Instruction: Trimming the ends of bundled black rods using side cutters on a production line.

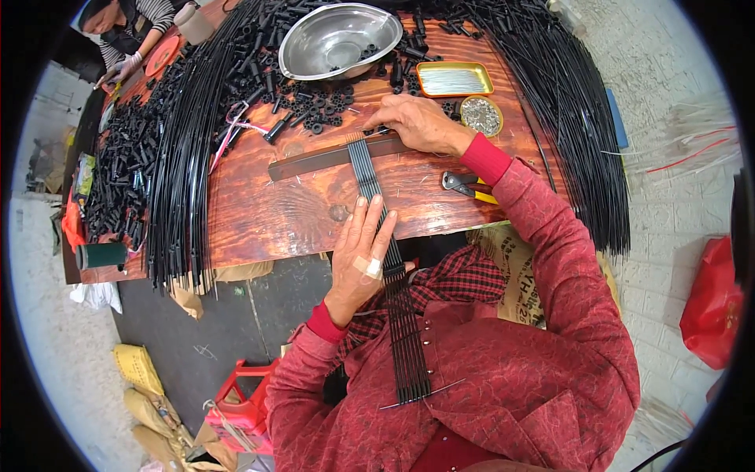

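Observation:
My left hand [363, 259], with a bandage across its back, lies flat with fingers stretched on a strip of thin black rods [405, 334] set side by side. The strip runs from my lap up over the table edge, and its brownish far tips rest on a dark straight bar [311, 164]. Beyond the bar, my right hand [421, 123] has its fingers bent together just right of those tips, among small black parts. Whatever is between its fingertips is too small to make out. A thin rod [391, 406] crosses the strip's near end on my lap.
Long black rods lie in bundles left [185, 173] and right [562, 118]. A metal bowl [314, 51], yellow tray [421, 79], round tin [481, 116] and yellow-handled pincers [472, 187] stand around the bar. A pink-handled tool [230, 135] lies left. Another person [130, 39] works far left.

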`<action>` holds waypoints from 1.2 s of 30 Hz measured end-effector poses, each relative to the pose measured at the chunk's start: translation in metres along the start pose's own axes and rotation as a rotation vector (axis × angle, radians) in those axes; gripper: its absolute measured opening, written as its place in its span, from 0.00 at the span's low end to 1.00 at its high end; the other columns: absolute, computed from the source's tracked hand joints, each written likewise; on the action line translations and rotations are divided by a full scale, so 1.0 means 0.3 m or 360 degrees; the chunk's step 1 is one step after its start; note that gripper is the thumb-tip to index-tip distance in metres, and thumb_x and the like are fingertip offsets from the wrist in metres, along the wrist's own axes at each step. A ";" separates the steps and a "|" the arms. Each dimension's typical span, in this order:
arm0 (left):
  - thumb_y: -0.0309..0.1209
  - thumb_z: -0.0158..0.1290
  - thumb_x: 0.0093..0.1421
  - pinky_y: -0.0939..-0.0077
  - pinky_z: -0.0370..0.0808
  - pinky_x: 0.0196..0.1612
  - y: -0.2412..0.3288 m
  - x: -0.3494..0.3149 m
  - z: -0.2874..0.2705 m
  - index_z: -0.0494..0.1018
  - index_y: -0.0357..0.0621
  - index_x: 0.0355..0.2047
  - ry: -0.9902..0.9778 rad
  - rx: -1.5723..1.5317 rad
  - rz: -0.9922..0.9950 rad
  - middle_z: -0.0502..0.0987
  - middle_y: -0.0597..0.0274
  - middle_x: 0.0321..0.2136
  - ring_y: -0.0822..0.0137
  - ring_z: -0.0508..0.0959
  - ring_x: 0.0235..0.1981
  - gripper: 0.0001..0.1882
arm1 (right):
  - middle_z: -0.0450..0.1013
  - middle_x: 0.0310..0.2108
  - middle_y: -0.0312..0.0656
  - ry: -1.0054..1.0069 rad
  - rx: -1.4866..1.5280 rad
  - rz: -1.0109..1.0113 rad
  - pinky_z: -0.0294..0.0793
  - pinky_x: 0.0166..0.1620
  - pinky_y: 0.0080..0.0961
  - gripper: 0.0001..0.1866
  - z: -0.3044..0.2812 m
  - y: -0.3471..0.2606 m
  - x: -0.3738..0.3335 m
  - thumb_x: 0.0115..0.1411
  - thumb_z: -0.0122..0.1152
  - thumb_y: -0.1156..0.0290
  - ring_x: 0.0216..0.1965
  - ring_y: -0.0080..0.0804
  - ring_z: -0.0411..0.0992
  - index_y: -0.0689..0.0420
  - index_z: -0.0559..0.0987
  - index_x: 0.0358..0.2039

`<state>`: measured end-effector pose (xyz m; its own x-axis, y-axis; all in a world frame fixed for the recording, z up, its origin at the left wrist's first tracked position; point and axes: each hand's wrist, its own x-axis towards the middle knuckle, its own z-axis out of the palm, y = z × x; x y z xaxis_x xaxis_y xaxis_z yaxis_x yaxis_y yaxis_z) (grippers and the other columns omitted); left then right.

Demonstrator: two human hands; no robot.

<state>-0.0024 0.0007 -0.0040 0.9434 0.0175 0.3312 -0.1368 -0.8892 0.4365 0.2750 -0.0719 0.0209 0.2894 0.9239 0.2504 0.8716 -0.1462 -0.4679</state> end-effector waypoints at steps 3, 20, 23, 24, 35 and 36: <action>0.55 0.61 0.51 0.51 0.62 0.63 0.002 0.005 -0.005 0.65 0.43 0.63 0.0020 0.0049 0.0034 0.60 0.44 0.65 0.41 0.60 0.66 0.44 | 0.72 0.32 0.40 -0.0010 -0.0022 -0.0005 0.73 0.44 0.39 0.14 -0.003 -0.005 -0.002 0.60 0.53 0.76 0.42 0.43 0.73 0.47 0.82 0.43; 0.56 0.59 0.53 0.52 0.62 0.63 0.007 0.007 -0.006 0.65 0.45 0.63 0.0013 0.0088 0.0012 0.60 0.49 0.66 0.46 0.59 0.67 0.43 | 0.73 0.33 0.41 0.0012 0.0108 0.0088 0.73 0.43 0.40 0.14 -0.005 -0.013 -0.007 0.62 0.52 0.75 0.41 0.45 0.74 0.46 0.82 0.43; 0.54 0.62 0.50 0.51 0.63 0.62 0.001 0.006 -0.001 0.66 0.44 0.62 0.0051 0.0055 0.0026 0.61 0.45 0.65 0.42 0.60 0.66 0.44 | 0.72 0.33 0.40 -0.0007 0.0095 0.0069 0.72 0.43 0.38 0.14 -0.008 -0.021 -0.005 0.62 0.53 0.76 0.41 0.43 0.73 0.47 0.82 0.44; 0.54 0.62 0.50 0.51 0.63 0.62 0.000 0.006 -0.001 0.66 0.44 0.62 0.0050 0.0053 0.0027 0.61 0.45 0.65 0.42 0.60 0.66 0.44 | 0.71 0.33 0.39 -0.0021 0.0076 0.0053 0.72 0.43 0.36 0.14 -0.009 -0.023 -0.005 0.61 0.53 0.78 0.40 0.41 0.73 0.48 0.82 0.44; 0.55 0.61 0.51 0.50 0.64 0.62 0.003 0.012 -0.008 0.66 0.42 0.61 0.0046 0.0054 0.0040 0.61 0.44 0.65 0.41 0.61 0.65 0.43 | 0.71 0.32 0.40 0.0009 0.0111 0.0011 0.72 0.44 0.37 0.14 0.004 -0.008 -0.007 0.61 0.53 0.77 0.40 0.42 0.73 0.47 0.82 0.43; 0.55 0.61 0.51 0.50 0.64 0.62 0.003 0.011 -0.006 0.66 0.42 0.61 0.0046 0.0055 0.0040 0.61 0.44 0.65 0.41 0.61 0.65 0.43 | 0.71 0.32 0.39 0.0022 0.0094 -0.0005 0.71 0.44 0.35 0.12 0.006 -0.006 -0.007 0.62 0.55 0.76 0.40 0.40 0.72 0.49 0.82 0.43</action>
<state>0.0000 0.0008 -0.0010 0.9306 0.0075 0.3660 -0.1496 -0.9047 0.3989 0.2723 -0.0730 0.0197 0.2922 0.9193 0.2635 0.8479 -0.1217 -0.5159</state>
